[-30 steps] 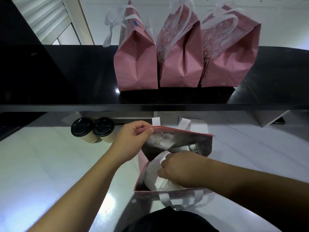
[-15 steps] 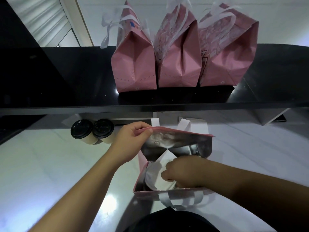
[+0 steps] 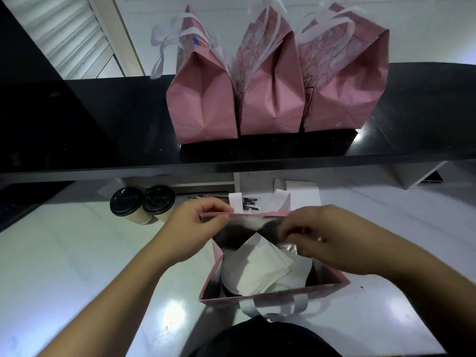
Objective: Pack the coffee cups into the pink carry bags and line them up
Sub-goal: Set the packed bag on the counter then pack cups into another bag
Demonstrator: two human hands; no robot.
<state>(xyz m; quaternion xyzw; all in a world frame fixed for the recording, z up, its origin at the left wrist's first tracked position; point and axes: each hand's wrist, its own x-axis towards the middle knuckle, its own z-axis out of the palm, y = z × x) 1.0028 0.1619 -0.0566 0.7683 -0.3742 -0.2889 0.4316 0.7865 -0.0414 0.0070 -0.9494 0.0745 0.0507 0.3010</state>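
Open pink carry bag on the white counter, directly in front of the dark-clothed body at the bottom edge. Silver lining inside, and white folded paper lying over the contents; no cup visible under it. White ribbon handle hanging over the near rim, another standing behind the far rim.

Left hand at the far-left corner of the bag mouth, thumb and forefinger pinching the pink rim, the rim edge running between the fingertips. Right hand at the far-right part of the same rim, fingers curled down over the foil lining and gripping it, knuckles above the bag opening. White paper just below both hands, not touched by the left fingers; contact with the right fingers not possible to tell.

Two coffee cups with black lids standing side by side, touching, on the counter left of the bag, near the left hand but apart from it.

Three closed pink bags lined up upright on the black shelf above, sides touching, white handles sticking upward.
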